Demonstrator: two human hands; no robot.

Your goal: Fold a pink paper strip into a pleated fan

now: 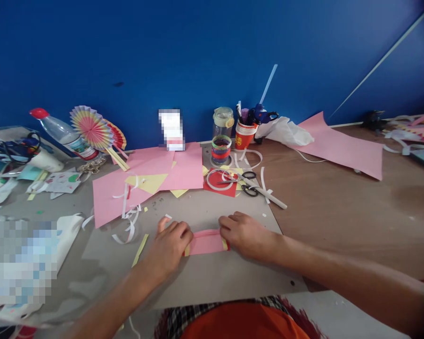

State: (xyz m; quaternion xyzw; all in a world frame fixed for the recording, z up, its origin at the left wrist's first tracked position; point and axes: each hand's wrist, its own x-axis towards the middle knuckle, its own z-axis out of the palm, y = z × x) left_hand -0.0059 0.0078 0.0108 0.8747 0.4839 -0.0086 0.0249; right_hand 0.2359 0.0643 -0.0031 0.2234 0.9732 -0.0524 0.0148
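Note:
A small folded pink paper piece (207,242) with yellow edges lies on the grey cutting mat (198,278) right in front of me. My left hand (170,245) presses on its left end with curled fingers. On the right end rests my right hand (245,234), fingers bent down onto the paper. Both hands hold the piece flat between them.
Pink and yellow paper sheets (151,179) lie beyond the mat. Scissors (245,182), a white pen, a clear jar (222,136), a red cup of tools (245,133) and tape rings stand at the back. A water bottle (65,134) and paper fans (93,129) are left; a large pink sheet (342,146) is right.

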